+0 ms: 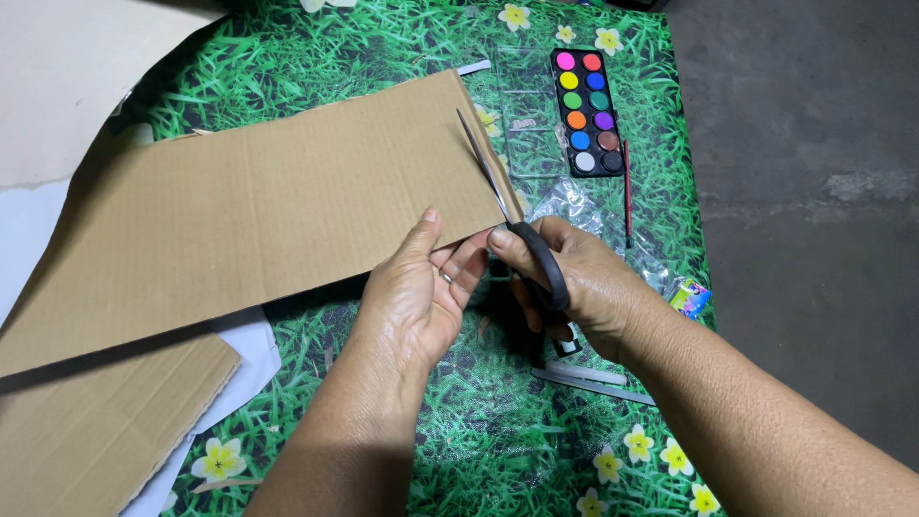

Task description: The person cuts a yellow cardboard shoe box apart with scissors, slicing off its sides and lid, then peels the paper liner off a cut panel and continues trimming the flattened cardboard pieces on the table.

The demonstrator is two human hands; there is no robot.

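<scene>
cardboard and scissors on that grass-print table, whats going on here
A person holds a large sheet of brown corrugated cardboard by its lower right edge with the left hand. The right hand grips black-handled scissors, blades running up along the sheet's right edge, partway through a cut. A black tray of round watercolour paints and a thin red brush lie behind on the green grass-print tablecloth.

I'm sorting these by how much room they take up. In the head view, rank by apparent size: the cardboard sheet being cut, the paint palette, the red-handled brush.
1. Cardboard sheet, by far the largest.
2. Paint palette.
3. Brush, thinnest.
</scene>
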